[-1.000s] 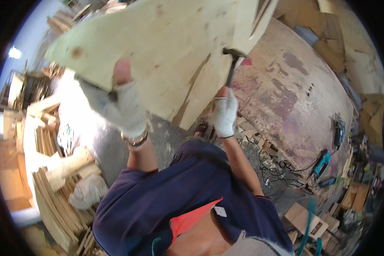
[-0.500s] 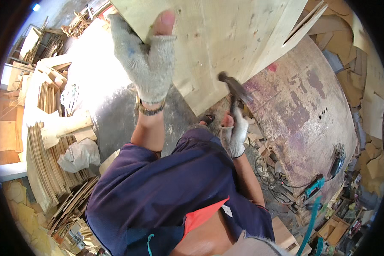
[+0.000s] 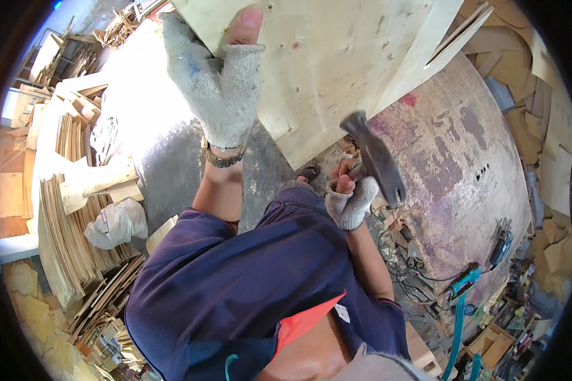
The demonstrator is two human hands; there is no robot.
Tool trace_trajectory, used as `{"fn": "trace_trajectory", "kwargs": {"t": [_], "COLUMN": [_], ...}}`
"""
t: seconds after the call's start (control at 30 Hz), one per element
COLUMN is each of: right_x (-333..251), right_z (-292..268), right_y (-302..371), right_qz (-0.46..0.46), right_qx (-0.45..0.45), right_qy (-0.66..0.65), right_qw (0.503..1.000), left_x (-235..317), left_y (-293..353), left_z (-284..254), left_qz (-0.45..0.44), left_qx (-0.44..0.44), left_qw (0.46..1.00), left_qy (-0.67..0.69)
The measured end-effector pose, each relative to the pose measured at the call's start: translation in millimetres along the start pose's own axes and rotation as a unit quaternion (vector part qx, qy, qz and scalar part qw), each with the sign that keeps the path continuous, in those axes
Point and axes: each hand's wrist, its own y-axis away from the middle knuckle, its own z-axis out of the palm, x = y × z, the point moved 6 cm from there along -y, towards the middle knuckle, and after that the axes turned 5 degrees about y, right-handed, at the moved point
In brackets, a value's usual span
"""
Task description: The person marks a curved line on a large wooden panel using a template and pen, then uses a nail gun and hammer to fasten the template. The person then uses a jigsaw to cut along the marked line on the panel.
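Observation:
A pale wooden panel (image 3: 337, 70) with knots fills the top middle, one corner pointing toward me. My left hand (image 3: 222, 95), in a whitish knit glove with bare thumb tip, grips the panel's left edge. The thumb lies along the top face; the other fingers are partly hidden by the edge and glare. In my right hand (image 3: 353, 200), also gloved with bare fingertips, is a hammer (image 3: 376, 152). Its dark head is lifted off the panel, to the right of the near corner, and the handle mostly disappears inside my closed fingers.
On the right, a worn, paint-stained work surface (image 3: 451, 152) carries a teal power tool (image 3: 467, 279) with a hose and cables. Stacked wood strips (image 3: 63, 235) and a white plastic bag (image 3: 117, 225) lie at left. Wood scraps and cardboard-like sheets (image 3: 515, 57) cover the far right.
The hammer has swung up and back, away from the panel, toward me and to the right. My left hand stays in nearly the same spot on the panel.

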Motion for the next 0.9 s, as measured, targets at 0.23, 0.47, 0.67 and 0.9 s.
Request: {"fn": "trace_trajectory", "kwargs": {"t": [0.23,0.47,0.67,0.9], "right_x": [10,27,134,154], "right_z": [12,42,27,32], "right_y": [-10,-23,81,130], "right_qz": [0.07,0.025,0.173,0.268], "right_qx": [-0.019,-0.054,-0.203,-0.214], "right_qy": [-0.037,0.042,0.168,0.086], "right_qw": [0.997,0.997,0.949,0.935], "left_x": [-15,-7,-8,-16], "left_y": [2,-1,-6,-5], "left_z": [-3,5,7,2], "left_qz": [-0.055,-0.003,-0.013,0.004], "left_qx": [-0.012,0.014,-0.003,0.014], "left_qw": [0.998,0.998,1.0,0.997], "left_qy": [0.028,0.053,0.016,0.07]}}
